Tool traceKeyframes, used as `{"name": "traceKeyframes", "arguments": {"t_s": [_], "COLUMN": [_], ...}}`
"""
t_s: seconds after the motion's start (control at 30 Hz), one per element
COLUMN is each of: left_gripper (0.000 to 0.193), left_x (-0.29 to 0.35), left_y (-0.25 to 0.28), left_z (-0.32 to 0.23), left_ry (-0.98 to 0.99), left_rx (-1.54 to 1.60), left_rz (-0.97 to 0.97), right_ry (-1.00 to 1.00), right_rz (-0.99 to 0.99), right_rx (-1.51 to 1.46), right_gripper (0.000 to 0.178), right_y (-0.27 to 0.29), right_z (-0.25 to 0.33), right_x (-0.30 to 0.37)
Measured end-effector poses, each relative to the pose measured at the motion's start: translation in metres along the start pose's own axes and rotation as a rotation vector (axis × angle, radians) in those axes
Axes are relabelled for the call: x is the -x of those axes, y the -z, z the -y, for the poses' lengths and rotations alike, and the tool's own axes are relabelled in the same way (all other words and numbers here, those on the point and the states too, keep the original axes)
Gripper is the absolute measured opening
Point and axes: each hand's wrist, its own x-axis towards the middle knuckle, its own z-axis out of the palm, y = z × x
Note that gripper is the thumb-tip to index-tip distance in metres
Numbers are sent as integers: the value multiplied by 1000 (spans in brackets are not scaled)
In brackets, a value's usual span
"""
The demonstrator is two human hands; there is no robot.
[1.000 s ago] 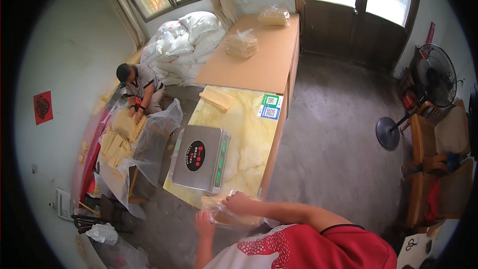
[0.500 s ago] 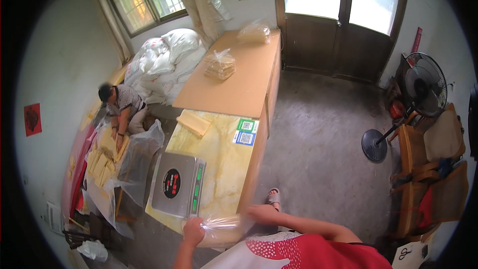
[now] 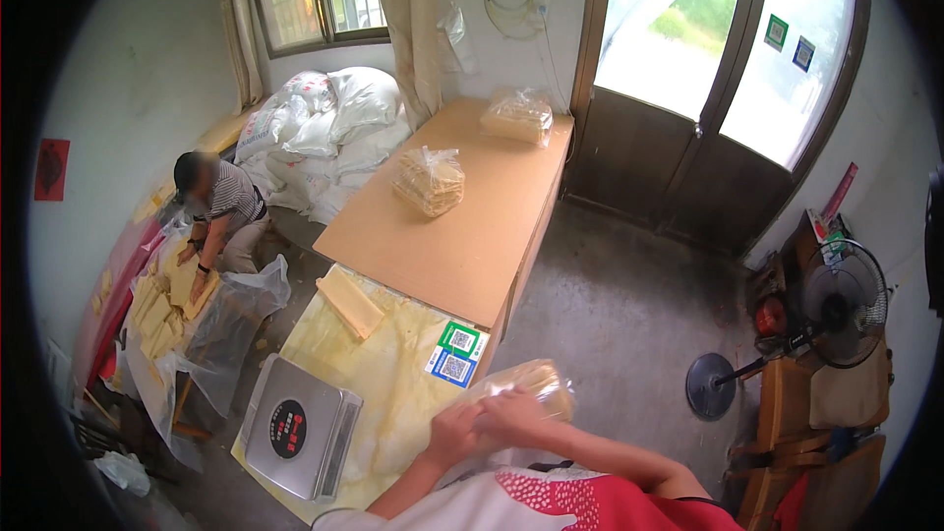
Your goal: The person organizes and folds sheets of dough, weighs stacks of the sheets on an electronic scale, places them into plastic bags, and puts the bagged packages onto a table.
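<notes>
Counter (image 3: 423,256), long and two-toned, runs from the upper centre down to the lower left of our frame, its far part brown and its near part marbled yellow. Next in size we see a dark double door (image 3: 669,177) at the upper right, bright through its panes. White sacks (image 3: 334,128) lie heaped at the upper left, and just below them a co-worker (image 3: 241,202) in a striped top bends over yellow sheets (image 3: 152,305) at the left. A black fan (image 3: 841,300) stands at the right. A silver scale (image 3: 334,433) sits on the marbled part, lower left. At the lower centre, by the counter's right edge, we have a clear bag (image 3: 543,376) of pale flat sheets, slanting up toward the right. Two similar packed bags (image 3: 431,182) rest on the brown part, upper centre, apart. A folded yellow bundle (image 3: 349,303) lies left of centre. Our right hand (image 3: 513,415) is closed over the lower left end of the clear bag; our left hand (image 3: 454,433) is curled right against it (we cannot tell whether it pinches the film too). Two code cards (image 3: 457,354), green and blue, lie just above the hands on the marbled part.
</notes>
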Motion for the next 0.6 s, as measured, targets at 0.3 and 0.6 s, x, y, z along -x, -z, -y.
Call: {"name": "traceKeyframes", "arguments": {"t_s": [0.3,0.6], "left_gripper": [28,35], "left_x": [-178,-327], "left_y": [-106,-183], "left_z": [3,54], "left_ry": [-321,-122], "left_rx": [312,217], "left_rz": [216,430], "right_ry": [-453,-421], "right_rz": [-324,-188], "right_rx": [-578,-378], "right_gripper": [34,28], "right_y": [6,58], "right_z": [-165,-340], "right_x": [44,1]}}
